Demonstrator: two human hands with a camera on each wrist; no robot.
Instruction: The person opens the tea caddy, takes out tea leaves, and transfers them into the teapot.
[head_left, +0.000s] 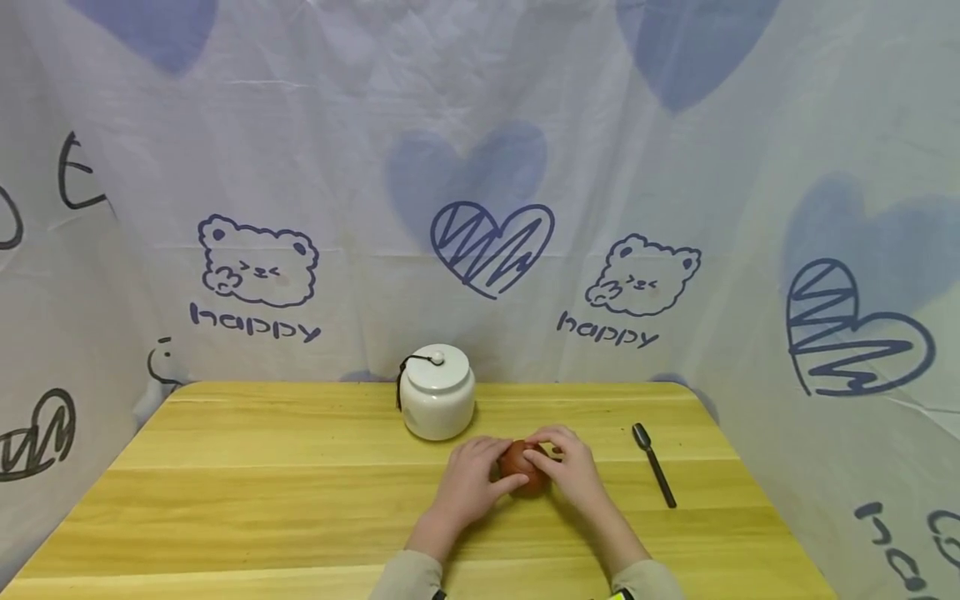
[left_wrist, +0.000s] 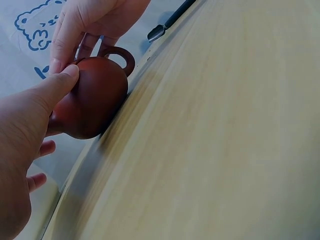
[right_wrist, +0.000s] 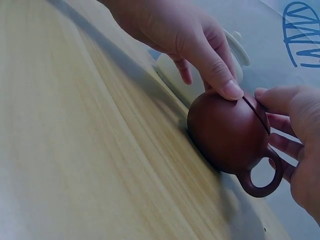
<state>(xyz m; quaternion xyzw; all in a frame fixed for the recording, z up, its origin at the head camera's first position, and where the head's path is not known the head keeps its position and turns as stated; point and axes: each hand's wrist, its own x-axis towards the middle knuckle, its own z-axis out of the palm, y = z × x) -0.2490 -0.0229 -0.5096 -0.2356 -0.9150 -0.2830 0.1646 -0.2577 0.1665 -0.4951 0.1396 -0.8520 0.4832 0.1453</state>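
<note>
A small reddish-brown clay teapot (head_left: 527,483) stands on the wooden table between both hands. My left hand (head_left: 468,479) holds the teapot's body on the spout side, thumb on its near wall and fingers behind. From the other side, my right hand (head_left: 576,473) has its thumb and fingers on the lid (right_wrist: 257,111), pinching it. A dark seam shows between lid and body in the right wrist view; whether the lid is raised, I cannot tell. The looped handle (right_wrist: 263,191) sits under the right hand's fingers. Part of the spout is hidden by the left hand.
Behind the teapot and to its left stands a white lidded jar (head_left: 438,408) with a dark cord on its knob. A dark, long-handled small spoon (head_left: 656,467) lies to the right. Printed cloth (head_left: 360,150) hangs behind and beside the table (head_left: 262,500).
</note>
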